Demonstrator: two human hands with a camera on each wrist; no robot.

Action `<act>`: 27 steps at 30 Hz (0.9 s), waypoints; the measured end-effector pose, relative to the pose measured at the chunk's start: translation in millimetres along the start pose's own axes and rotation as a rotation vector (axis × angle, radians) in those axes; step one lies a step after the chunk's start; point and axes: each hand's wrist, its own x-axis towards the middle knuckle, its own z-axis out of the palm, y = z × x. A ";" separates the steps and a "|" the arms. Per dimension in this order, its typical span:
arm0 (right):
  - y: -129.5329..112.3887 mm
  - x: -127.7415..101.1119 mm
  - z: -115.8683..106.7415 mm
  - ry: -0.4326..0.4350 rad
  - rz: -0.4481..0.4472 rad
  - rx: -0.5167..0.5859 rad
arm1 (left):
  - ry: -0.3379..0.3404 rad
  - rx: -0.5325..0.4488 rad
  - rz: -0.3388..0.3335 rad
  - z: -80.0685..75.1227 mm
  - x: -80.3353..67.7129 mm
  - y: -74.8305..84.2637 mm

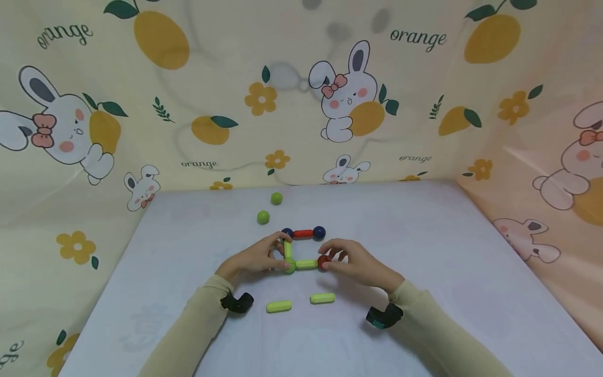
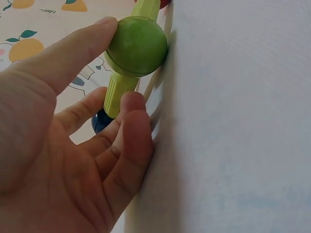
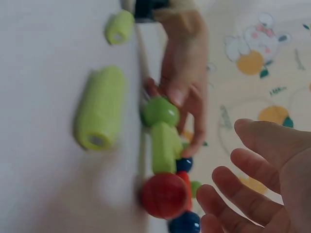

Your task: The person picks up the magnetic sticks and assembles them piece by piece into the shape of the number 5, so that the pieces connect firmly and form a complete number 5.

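A U-shaped frame of magnetic sticks and balls lies on the table. Its green ball (image 1: 290, 266) forms a corner between two light green sticks. One green stick (image 1: 306, 264) leads to a red ball (image 3: 164, 195); the other (image 2: 116, 93) runs back to a dark blue ball (image 2: 101, 121). From there a red stick (image 1: 303, 234) reaches a second blue ball (image 1: 319, 233). My left hand (image 1: 258, 255) holds this left side, thumb against the green ball, fingers by the stick and far blue ball. Beside the red ball, my right hand (image 1: 360, 262) has its fingers spread and relaxed.
Two loose light green sticks, one on the left (image 1: 279, 306) and one on the right (image 1: 322, 298), lie nearer the front. Two green balls, a nearer one (image 1: 263, 217) and a farther one (image 1: 276, 198), sit toward the back. A printed cloth (image 1: 292, 120) rises behind the white table (image 1: 400, 209).
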 end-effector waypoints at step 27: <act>-2.8 -27.2 40.8 -0.214 0.012 -0.242 | -0.017 -0.009 0.025 -1.3 1.9 -3.3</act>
